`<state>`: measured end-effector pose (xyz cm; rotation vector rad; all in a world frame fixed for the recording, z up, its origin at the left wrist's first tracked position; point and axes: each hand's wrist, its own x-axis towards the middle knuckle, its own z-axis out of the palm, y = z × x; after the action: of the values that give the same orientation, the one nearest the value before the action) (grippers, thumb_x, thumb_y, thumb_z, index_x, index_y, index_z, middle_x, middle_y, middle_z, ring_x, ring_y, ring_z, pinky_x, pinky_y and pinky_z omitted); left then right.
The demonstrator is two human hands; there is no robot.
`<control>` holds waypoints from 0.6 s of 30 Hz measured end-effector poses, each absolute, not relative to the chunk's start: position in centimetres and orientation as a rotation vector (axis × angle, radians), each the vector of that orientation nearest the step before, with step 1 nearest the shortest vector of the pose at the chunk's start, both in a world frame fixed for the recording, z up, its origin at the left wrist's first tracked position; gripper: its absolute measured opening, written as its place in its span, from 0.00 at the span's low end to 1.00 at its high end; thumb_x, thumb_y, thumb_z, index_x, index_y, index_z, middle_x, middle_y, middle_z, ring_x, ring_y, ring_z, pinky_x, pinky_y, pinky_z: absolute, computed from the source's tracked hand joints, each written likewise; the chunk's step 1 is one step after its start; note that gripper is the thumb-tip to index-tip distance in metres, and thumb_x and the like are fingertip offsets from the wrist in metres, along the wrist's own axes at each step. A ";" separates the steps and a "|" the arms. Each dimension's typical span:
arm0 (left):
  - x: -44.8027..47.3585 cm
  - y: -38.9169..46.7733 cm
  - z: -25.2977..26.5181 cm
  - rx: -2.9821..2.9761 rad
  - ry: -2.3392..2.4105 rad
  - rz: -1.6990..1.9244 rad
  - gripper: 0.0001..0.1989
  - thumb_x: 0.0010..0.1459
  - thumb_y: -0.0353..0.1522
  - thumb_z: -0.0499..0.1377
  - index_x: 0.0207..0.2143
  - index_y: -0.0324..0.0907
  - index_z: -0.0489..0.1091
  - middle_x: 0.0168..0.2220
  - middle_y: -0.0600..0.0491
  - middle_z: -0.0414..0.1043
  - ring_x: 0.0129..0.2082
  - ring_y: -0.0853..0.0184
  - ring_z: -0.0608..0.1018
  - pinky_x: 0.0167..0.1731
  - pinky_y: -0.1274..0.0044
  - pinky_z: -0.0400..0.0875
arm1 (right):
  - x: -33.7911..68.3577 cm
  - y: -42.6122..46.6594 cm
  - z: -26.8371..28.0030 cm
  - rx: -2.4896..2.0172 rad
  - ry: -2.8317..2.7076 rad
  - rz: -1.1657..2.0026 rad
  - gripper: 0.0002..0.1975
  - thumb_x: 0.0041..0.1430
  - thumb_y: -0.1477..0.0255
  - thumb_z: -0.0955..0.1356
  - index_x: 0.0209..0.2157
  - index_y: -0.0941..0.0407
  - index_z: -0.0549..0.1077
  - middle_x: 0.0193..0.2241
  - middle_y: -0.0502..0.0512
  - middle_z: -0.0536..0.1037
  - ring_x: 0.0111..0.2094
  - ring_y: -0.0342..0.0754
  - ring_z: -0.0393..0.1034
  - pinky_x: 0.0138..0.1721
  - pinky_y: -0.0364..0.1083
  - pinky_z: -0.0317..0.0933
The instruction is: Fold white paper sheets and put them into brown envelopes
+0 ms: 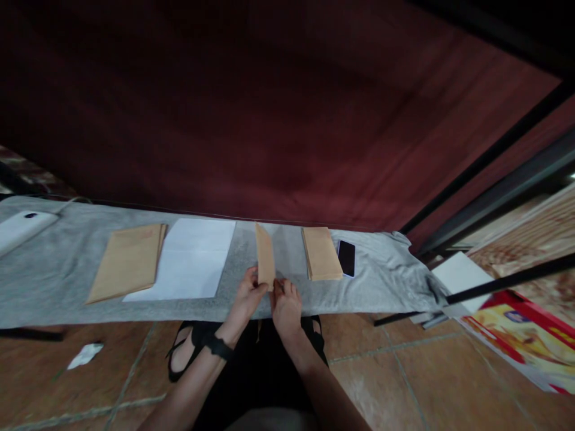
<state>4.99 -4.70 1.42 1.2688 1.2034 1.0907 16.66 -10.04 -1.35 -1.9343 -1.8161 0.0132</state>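
Black trousers are nearest, beyond which left hand clamps brown envelope over the grey cloth, right hand is at its lower corner, whether pinching I cannot tell, and red-yellow box bears lettering too blurred for reading.

**One left hand, one right hand, one loose brown envelope**

Brown envelopes also come in two stacks: one larger stack and one smaller stack. Each shows more than one edge, but the exact number in either cannot be told. White paper makes one spread, whether of one sheet or several being unclear. Count one smartphone, one white device with one cable, one grey cloth, one dark wristband, two feet, one crumpled tissue and one red-and-yellow carton.
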 end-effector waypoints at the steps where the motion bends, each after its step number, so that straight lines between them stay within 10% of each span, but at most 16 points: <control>1: 5.5 -4.7 1.8 1.285 1.177 1.093 0.26 0.51 0.34 0.62 0.53 0.40 0.64 0.33 0.54 0.76 0.34 0.63 0.81 0.36 0.71 0.76 | 16.8 -9.8 -1.2 -1.912 -1.758 0.070 0.17 0.69 0.70 0.62 0.54 0.56 0.74 0.46 0.65 0.78 0.44 0.55 0.75 0.45 0.51 0.70; 7: 6.1 -4.9 0.9 1.246 1.375 1.146 0.30 0.52 0.43 0.65 0.54 0.40 0.66 0.40 0.48 0.76 0.38 0.62 0.80 0.37 0.70 0.77 | 16.9 -8.5 -1.7 -1.526 -0.951 0.806 0.19 0.65 0.59 0.63 0.29 0.55 0.76 0.26 0.53 0.78 0.25 0.47 0.74 0.27 0.44 0.72; 18: 4.3 -4.9 -2.1 1.138 1.305 0.900 0.21 0.45 0.33 0.62 0.44 0.39 0.71 0.22 0.59 0.74 0.19 0.68 0.76 0.20 0.78 0.69 | 14.5 -9.8 -2.4 -1.317 -0.454 1.275 0.15 0.50 0.57 0.73 0.27 0.56 0.73 0.22 0.52 0.79 0.22 0.45 0.74 0.24 0.43 0.71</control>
<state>4.33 -4.88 -2.12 1.1379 1.3050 0.8997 14.49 -9.75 -2.44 -1.3170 -0.4542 1.2747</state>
